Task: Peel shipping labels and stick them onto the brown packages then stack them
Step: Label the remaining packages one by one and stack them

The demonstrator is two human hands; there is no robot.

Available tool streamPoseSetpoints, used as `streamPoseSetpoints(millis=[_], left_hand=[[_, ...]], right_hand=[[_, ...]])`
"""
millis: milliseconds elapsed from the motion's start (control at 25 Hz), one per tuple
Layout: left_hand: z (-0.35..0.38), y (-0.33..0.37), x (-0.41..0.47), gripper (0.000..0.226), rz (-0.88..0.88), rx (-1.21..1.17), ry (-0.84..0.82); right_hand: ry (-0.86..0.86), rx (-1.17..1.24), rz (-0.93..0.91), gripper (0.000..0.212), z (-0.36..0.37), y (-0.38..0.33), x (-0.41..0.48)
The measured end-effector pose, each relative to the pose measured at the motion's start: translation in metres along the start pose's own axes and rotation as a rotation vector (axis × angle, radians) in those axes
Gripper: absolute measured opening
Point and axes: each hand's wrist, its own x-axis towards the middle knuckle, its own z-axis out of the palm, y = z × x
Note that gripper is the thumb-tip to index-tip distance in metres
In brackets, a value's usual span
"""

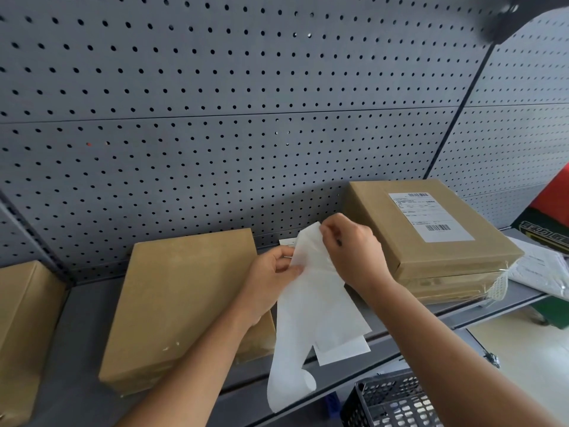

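A long white strip of label backing paper (311, 318) hangs over the grey shelf between my hands. My left hand (271, 272) pinches its left edge near the top. My right hand (351, 248) grips the top corner, fingers closed on the sheet. A plain brown package (184, 303) with no label lies flat just left of my hands. To the right, a stack of brown packages (431, 257) carries a white shipping label (431, 215) on its top face.
Another brown package (21, 328) sits at the far left. A black mesh basket (391, 402) stands below the shelf edge. Loose printed sheets (542, 269) lie at the right, beside a red and green box (551, 217). A grey pegboard (246, 103) backs the shelf.
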Motion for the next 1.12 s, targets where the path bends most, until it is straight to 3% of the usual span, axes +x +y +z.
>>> streamPoseSetpoints(millis=[160,280,440,680,880,1120], left_hand=[[0.0,0.006,0.002,0.02,-0.023,0.082,-0.05],[0.001,0.018,0.006,0.025,-0.068,-0.017,-0.095],[0.008,0.022,0.015,0.035,-0.02,0.012,-0.012],[0.015,0.017,0.018,0.029,0.021,-0.088,0.084],[0.017,0.015,0.02,0.011,0.037,-0.067,0.115],[0.018,0.004,0.019,0.008,-0.001,0.096,0.078]], right_hand=[[0.01,0.058,-0.023,0.015,-0.016,-0.003,0.007],[-0.071,0.031,-0.15,0.012,-0.019,-0.009,0.0],[-0.131,0.067,-0.226,0.013,-0.016,-0.01,-0.007],[-0.225,0.149,-0.198,0.034,-0.018,0.008,-0.013],[-0.106,0.139,-0.111,0.008,-0.019,0.02,-0.011],[0.056,0.097,0.001,0.009,-0.038,0.011,0.007]])
